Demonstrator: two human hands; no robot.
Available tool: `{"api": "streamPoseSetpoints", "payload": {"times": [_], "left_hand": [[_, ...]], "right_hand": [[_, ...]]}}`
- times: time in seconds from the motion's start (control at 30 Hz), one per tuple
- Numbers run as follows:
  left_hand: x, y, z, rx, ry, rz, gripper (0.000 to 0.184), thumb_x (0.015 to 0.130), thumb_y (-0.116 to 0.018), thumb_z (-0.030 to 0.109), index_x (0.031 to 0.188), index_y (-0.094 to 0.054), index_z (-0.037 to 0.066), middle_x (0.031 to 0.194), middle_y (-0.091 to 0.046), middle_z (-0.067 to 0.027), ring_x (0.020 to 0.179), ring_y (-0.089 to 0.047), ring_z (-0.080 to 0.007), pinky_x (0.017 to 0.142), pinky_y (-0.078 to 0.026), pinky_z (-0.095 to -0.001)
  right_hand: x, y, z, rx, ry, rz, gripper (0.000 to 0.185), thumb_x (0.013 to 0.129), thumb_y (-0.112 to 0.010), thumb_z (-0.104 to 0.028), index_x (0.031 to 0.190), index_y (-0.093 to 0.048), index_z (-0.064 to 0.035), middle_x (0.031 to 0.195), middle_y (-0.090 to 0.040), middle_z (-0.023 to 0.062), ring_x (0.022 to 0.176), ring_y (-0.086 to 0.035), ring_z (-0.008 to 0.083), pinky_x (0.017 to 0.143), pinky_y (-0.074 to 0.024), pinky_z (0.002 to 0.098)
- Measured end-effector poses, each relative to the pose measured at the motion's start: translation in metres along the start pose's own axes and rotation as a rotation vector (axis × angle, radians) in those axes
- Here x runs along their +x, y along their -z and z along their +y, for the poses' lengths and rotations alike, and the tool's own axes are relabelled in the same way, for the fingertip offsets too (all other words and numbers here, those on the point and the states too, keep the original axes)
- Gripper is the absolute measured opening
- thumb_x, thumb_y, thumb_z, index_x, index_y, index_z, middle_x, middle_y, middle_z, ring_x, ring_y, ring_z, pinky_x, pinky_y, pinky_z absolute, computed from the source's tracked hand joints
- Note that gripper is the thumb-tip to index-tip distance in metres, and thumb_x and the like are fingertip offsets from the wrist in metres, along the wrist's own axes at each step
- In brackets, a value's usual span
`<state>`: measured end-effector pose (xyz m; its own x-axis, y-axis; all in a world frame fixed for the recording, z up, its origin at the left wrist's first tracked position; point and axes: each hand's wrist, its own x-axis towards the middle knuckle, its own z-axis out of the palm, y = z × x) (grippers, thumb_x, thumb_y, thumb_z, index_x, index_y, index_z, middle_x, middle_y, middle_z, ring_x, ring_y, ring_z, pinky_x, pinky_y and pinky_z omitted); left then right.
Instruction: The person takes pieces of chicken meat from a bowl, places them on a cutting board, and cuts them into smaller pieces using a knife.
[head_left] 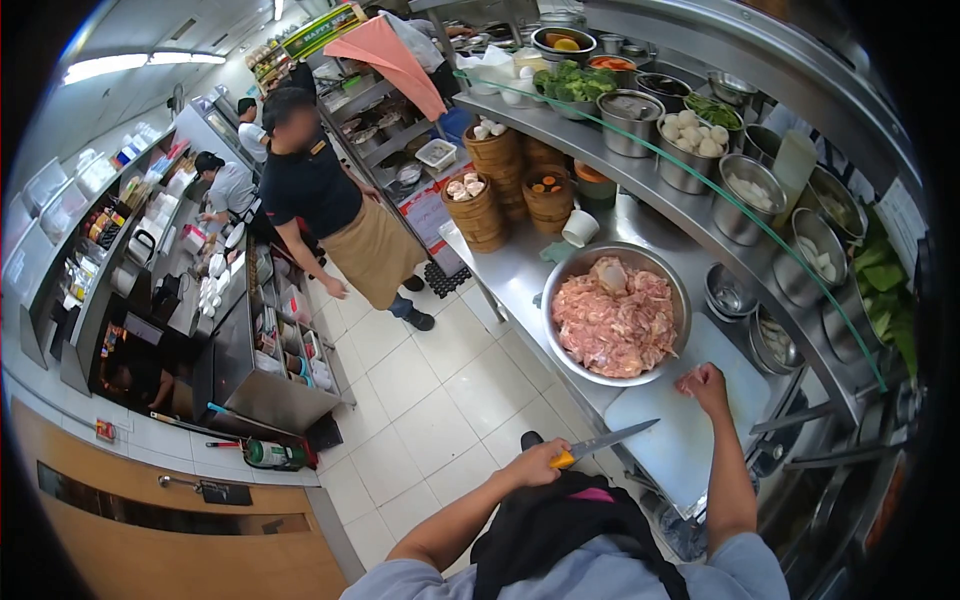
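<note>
A kitchen knife with a yellow handle (563, 460) is gripped in my left hand (533, 466); its long blade (615, 437) points right, toward the near edge of the cutting board. My right hand (708, 388) is closed on a piece of raw meat (687, 381) over the white cutting board (660, 430). Just beyond the board, a large steel bowl (549, 330) holds a heap of raw meat pieces (612, 315), pale pink and looking like chicken. My right hand is near the bowl's right rim.
Bamboo steamers (480, 222) and a white cup (580, 228) stand behind the bowl. Above the counter, a steel shelf (640, 165) carries broccoli (571, 83) and several steel containers. A person in a brown apron (370, 250) stands on the tiled floor (440, 370); other people work farther back.
</note>
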<state>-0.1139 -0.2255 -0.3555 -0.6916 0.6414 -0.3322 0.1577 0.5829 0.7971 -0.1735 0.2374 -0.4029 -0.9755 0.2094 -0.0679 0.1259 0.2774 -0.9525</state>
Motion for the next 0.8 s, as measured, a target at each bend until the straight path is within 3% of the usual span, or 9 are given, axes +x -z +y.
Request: {"api": "streamPoseSetpoints", "payload": {"times": [0.07, 0.2, 0.23, 0.3, 0.33, 0.37, 0.43, 0.63, 0.8], "left_hand": [[0.003, -0.005, -0.006, -0.047, 0.025, -0.024, 0.063, 0.075, -0.070, 0.012, 0.135, -0.053, 0.010, 0.111, -0.064, -0.0185, 0.106, -0.065, -0.0389, 0.094, -0.052, -0.0448], [0.012, -0.017, -0.021, -0.130, -0.042, 0.002, 0.056, 0.075, -0.069, 0.009, 0.129, -0.054, 0.012, 0.093, -0.066, -0.0160, 0.093, -0.066, -0.0335, 0.084, -0.052, -0.0429], [0.014, -0.008, -0.009, -0.166, 0.100, -0.112, 0.061, 0.074, -0.073, 0.014, 0.132, -0.054, 0.016, 0.106, -0.067, -0.0154, 0.103, -0.066, -0.0357, 0.093, -0.053, -0.0424], [0.016, -0.005, 0.002, -0.119, 0.032, -0.076, 0.057, 0.074, -0.068, 0.005, 0.128, -0.055, 0.013, 0.103, -0.063, -0.0128, 0.098, -0.063, -0.0299, 0.088, -0.051, -0.0399], [0.022, -0.012, -0.014, -0.146, 0.020, -0.077, 0.057, 0.074, -0.068, 0.007, 0.129, -0.054, 0.014, 0.104, -0.063, -0.0151, 0.098, -0.064, -0.0336, 0.088, -0.052, -0.0413], [0.024, -0.009, -0.012, -0.063, 0.041, -0.095, 0.059, 0.075, -0.069, 0.010, 0.131, -0.052, 0.015, 0.105, -0.063, -0.0173, 0.098, -0.065, -0.0364, 0.088, -0.052, -0.0428], [0.028, -0.012, -0.010, -0.078, 0.070, -0.103, 0.064, 0.075, -0.069, 0.011, 0.135, -0.048, 0.016, 0.105, -0.064, -0.0197, 0.095, -0.067, -0.0362, 0.086, -0.054, -0.0426], [0.033, -0.018, 0.005, -0.013, 0.142, -0.109, 0.061, 0.078, -0.068, 0.011, 0.135, -0.046, 0.016, 0.103, -0.065, -0.0196, 0.088, -0.067, -0.0381, 0.081, -0.054, -0.0431], [0.032, -0.019, 0.015, 0.058, 0.071, -0.051, 0.050, 0.086, -0.068, 0.015, 0.132, -0.049, 0.012, 0.099, -0.067, -0.0206, 0.088, -0.068, -0.0384, 0.081, -0.054, -0.0446]], "right_hand": [[-0.005, 0.003, 0.004, 0.161, 0.035, 0.065, 0.017, 0.091, -0.066, 0.002, 0.095, -0.050, -0.0003, 0.085, -0.068, 0.0130, 0.074, -0.070, 0.0222, 0.064, -0.0582, 0.0388], [-0.035, -0.006, -0.068, 0.564, -0.097, 0.082, 0.030, 0.094, -0.068, -0.008, 0.122, -0.060, -0.0028, 0.111, -0.073, 0.0110, 0.092, -0.073, 0.0221, 0.080, -0.0586, 0.0336], [-0.043, -0.006, -0.081, 0.524, -0.068, 0.099, 0.039, 0.094, -0.070, -0.011, 0.132, -0.059, -0.0036, 0.116, -0.073, 0.0102, 0.101, -0.072, 0.0212, 0.087, -0.0585, 0.0327], [-0.057, -0.013, -0.073, 0.468, -0.203, 0.251, 0.036, 0.094, -0.072, -0.015, 0.127, -0.064, -0.0038, 0.114, -0.074, 0.0070, 0.094, -0.072, 0.0171, 0.077, -0.0592, 0.0304], [-0.058, -0.017, -0.038, 0.333, -0.225, 0.298, 0.028, 0.093, -0.075, -0.017, 0.117, -0.068, -0.0034, 0.102, -0.076, 0.0040, 0.084, -0.071, 0.0156, 0.069, -0.0581, 0.0294], [-0.066, -0.023, -0.008, -0.034, -0.182, 0.352, 0.025, 0.091, -0.078, -0.024, 0.099, -0.071, -0.0024, 0.087, -0.076, 0.0074, 0.073, -0.071, 0.0196, 0.063, -0.0565, 0.0331], [-0.091, -0.026, 0.000, -0.608, -0.230, 0.422, 0.033, 0.088, -0.080, -0.031, 0.085, -0.068, -0.0003, 0.081, -0.074, 0.0139, 0.074, -0.072, 0.0271, 0.066, -0.0554, 0.0381], [-0.116, -0.012, -0.016, -0.432, -0.413, 0.340, 0.033, 0.089, -0.078, -0.034, 0.088, -0.070, -0.0023, 0.088, -0.072, 0.0184, 0.088, -0.071, 0.0353, 0.078, -0.0561, 0.0449], [-0.124, -0.009, -0.019, -0.580, -0.266, 0.448, 0.028, 0.088, -0.077, -0.031, 0.098, -0.074, -0.0051, 0.103, -0.071, 0.0168, 0.102, -0.067, 0.0369, 0.086, -0.0543, 0.0452]]}}
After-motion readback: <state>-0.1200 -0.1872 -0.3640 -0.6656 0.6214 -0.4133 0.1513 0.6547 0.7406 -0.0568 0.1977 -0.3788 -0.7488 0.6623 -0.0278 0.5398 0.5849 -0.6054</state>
